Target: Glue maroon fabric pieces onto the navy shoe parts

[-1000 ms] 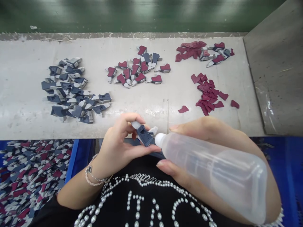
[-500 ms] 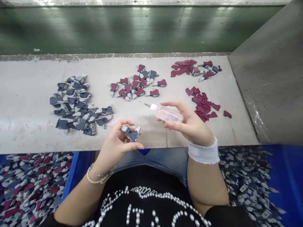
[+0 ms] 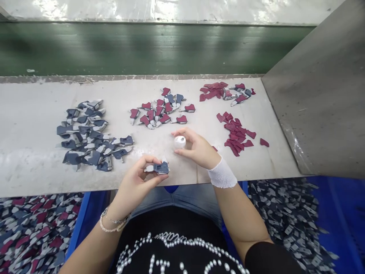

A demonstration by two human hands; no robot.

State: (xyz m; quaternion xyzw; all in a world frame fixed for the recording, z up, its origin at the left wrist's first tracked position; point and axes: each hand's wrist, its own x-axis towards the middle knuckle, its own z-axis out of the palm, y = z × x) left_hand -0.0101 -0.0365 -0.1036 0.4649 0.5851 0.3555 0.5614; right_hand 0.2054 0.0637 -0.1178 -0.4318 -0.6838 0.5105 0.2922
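Observation:
Between the thumb and fingers of my left hand (image 3: 138, 180) is a small dark blue and light grey plastic part (image 3: 160, 167), held just above the table's front edge. My right hand (image 3: 196, 148) is closed around a squeeze bottle (image 3: 179, 142). Its white cap and thin tip face up toward me, and the fingers and this angle hide most of its body. The bottle is to the right of the plastic part and apart from it. Beyond my hands lies a cluster of similar parts (image 3: 159, 110), most with maroon tops.
Blue-grey parts (image 3: 91, 133) are heaped on the left of the table (image 3: 31, 152). Loose maroon pieces (image 3: 236, 131) and a second maroon pile (image 3: 212, 90) lie at right. A metal panel (image 3: 319, 95) bounds the right side. Bins of parts (image 3: 288, 217) stand below the front edge.
My right hand has moved left and turned the bottle from lying sideways to pointing its cap toward me. My left hand has rotated the plastic part slightly. The camera view has shifted.

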